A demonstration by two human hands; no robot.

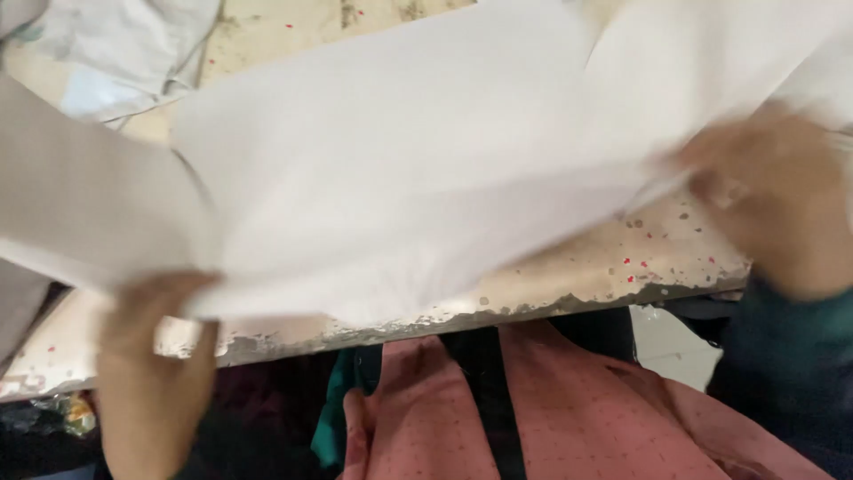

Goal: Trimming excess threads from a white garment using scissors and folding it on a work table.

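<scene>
Where the worn tabletop (622, 267) meets its near edge, your left hand (155, 356) comes up from below and pinches the lower left edge of the white cloth (400, 178). That cloth spreads over most of the tabletop and hides the surface under it. More pale fabric (115, 53) lies bunched at the far left corner. At the right edge, your right hand (773, 196) is blurred; it seems closed on the cloth's right side. Pink dotted fabric (577, 409) hangs below the near edge.

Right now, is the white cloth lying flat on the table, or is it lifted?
Partly lifted. The left hand and right hand hold the white cloth at its edges; its near edge hangs over the table rim.
</scene>
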